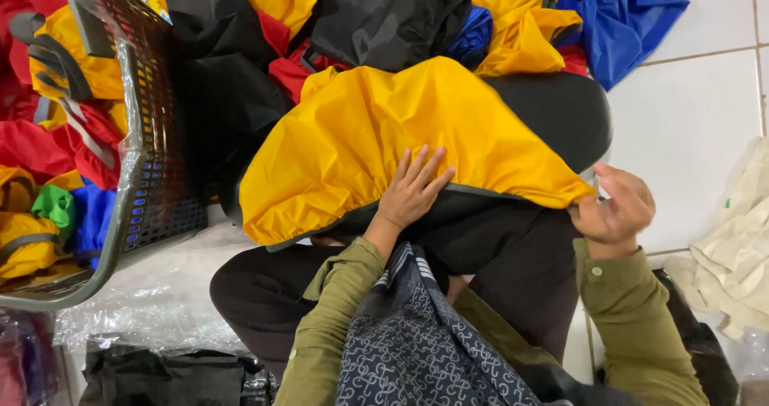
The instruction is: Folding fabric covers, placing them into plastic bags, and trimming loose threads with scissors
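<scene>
A yellow fabric cover (376,134) with a grey elastic hem is stretched over a black rounded form (561,110) resting on my lap. My left hand (412,190) lies flat on the yellow fabric near its lower hem, fingers spread. My right hand (613,206) pinches the right corner of the yellow cover at the hem, fingers closed on the cloth. Both sleeves are olive green.
A dark plastic basket (136,182) at left holds red, yellow, blue and green fabric items. A pile of black, yellow, red and blue covers (384,14) lies beyond. Cream cloth bags (741,246) sit on the white tiled floor at right. Clear plastic wrap (152,302) lies at lower left.
</scene>
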